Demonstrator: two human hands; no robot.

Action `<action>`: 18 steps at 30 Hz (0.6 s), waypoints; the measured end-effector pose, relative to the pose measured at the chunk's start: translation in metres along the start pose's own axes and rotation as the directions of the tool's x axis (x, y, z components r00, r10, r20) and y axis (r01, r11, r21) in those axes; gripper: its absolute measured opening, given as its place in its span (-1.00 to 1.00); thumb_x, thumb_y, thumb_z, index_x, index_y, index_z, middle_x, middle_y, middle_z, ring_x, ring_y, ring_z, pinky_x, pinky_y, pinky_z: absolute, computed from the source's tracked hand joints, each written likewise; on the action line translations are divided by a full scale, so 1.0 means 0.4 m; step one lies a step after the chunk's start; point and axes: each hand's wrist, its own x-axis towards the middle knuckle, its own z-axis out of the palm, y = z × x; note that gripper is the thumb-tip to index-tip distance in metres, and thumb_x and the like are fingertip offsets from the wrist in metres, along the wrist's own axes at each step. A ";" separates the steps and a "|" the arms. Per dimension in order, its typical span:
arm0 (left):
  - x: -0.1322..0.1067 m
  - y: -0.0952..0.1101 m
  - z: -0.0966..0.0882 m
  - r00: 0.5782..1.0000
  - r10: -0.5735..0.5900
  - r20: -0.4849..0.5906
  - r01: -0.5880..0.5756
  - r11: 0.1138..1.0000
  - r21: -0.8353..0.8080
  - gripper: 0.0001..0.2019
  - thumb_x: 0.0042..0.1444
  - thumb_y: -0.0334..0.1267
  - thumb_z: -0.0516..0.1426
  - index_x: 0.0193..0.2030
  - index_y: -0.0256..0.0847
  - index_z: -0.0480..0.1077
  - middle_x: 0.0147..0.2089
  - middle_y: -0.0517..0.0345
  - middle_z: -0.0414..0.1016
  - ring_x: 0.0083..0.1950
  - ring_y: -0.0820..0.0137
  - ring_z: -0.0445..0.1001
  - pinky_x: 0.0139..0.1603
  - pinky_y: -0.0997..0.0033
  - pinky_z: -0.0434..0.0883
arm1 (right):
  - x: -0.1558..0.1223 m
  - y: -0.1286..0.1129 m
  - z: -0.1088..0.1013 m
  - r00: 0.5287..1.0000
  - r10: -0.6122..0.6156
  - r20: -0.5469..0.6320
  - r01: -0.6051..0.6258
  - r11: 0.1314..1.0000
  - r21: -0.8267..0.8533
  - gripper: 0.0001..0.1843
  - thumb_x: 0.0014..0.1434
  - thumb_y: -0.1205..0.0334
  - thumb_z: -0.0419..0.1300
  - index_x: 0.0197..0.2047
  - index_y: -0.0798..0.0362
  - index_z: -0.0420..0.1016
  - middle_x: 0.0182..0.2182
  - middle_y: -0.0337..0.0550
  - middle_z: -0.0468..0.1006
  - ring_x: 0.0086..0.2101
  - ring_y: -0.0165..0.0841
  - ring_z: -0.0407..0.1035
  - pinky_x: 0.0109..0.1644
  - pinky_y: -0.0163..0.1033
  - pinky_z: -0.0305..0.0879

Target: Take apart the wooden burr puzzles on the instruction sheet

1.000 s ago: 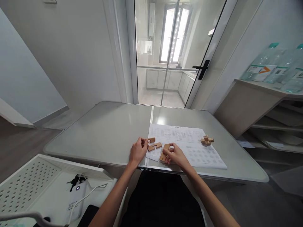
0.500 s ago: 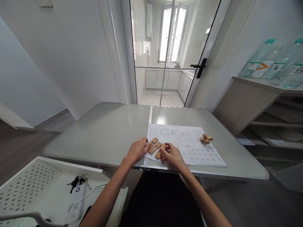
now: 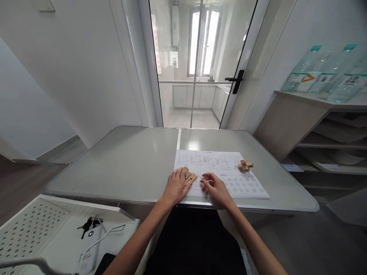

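Note:
Several flat wooden puzzle pieces (image 3: 191,178) with notches lie close together at the left side of a printed paper sheet (image 3: 226,173). My left hand (image 3: 176,187) rests over them with fingers stretched out and thumb apart, covering part of the pieces. Just right of the pieces, my right hand (image 3: 215,187) is over the sheet, its fingers loosely bent and apart, with nothing visible in them. A wooden burr puzzle (image 3: 245,165), put together as a cross of blocks, sits near the sheet's right edge.
The sheet lies on a grey table (image 3: 129,164) with a metal seam. At lower left stands a white cart (image 3: 54,229) holding keys and a power bank (image 3: 91,248). Plastic bottles (image 3: 304,72) stand on a shelf unit at right. A glass door (image 3: 195,99) is behind the table.
My left hand has moved right and now covers much of the wooden pieces. My right hand has let go of its piece and drawn back to the right. The camera view has shifted slightly.

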 end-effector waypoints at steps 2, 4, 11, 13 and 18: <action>0.019 -0.025 0.010 1.000 0.016 0.020 -0.016 0.999 0.036 -0.51 0.40 -0.05 0.06 0.39 -0.10 0.16 0.46 -0.08 0.25 0.46 0.05 0.18 0.44 -0.05 0.21 | -0.005 0.005 -0.006 1.000 -0.020 0.007 0.019 0.999 0.034 -0.58 0.22 -0.12 0.26 -0.07 0.05 0.47 -0.30 -0.10 0.63 -0.48 -0.34 0.51 -0.46 -0.25 0.46; 0.050 -0.057 0.014 0.999 0.028 0.040 -0.031 0.996 0.080 -0.52 0.41 -0.06 0.03 0.40 -0.08 0.17 0.48 -0.06 0.24 0.48 0.02 0.14 0.45 -0.10 0.17 | -0.011 0.005 -0.007 0.999 -0.040 0.018 0.039 0.998 0.050 -0.58 0.24 -0.14 0.24 -0.08 0.04 0.47 -0.33 -0.12 0.64 -0.51 -0.36 0.47 -0.46 -0.25 0.44; 0.227 -0.181 0.010 0.986 0.052 0.160 -0.066 0.994 0.084 -0.56 0.44 -0.16 -0.05 0.41 -0.09 0.23 0.52 0.01 0.19 0.53 0.03 0.08 0.50 -0.13 0.08 | -0.021 -0.013 -0.003 0.998 -0.050 0.047 0.048 0.998 0.046 -0.65 0.27 -0.12 0.20 -0.15 0.01 0.48 -0.36 -0.17 0.61 -0.52 -0.38 0.42 -0.45 -0.27 0.39; 0.255 -0.195 0.009 0.986 0.064 0.155 -0.076 0.994 0.076 -0.57 0.44 -0.18 -0.06 0.39 -0.07 0.24 0.51 0.06 0.22 0.55 0.09 0.07 0.52 -0.08 0.05 | -0.020 -0.011 -0.004 0.997 -0.052 0.054 0.049 0.998 0.049 -0.65 0.27 -0.12 0.19 -0.15 0.01 0.48 -0.36 -0.17 0.61 -0.51 -0.38 0.42 -0.44 -0.27 0.38; 0.175 -0.183 0.002 0.999 0.001 0.038 -0.005 0.996 0.090 -0.47 0.43 -0.21 -0.09 0.50 -0.19 0.06 0.58 -0.09 0.05 0.61 0.08 -0.11 0.55 -0.12 -0.01 | -0.019 -0.004 -0.006 0.997 -0.049 0.052 0.047 0.998 0.033 -0.63 0.28 -0.13 0.18 -0.15 0.01 0.50 -0.36 -0.16 0.62 -0.51 -0.37 0.42 -0.42 -0.25 0.39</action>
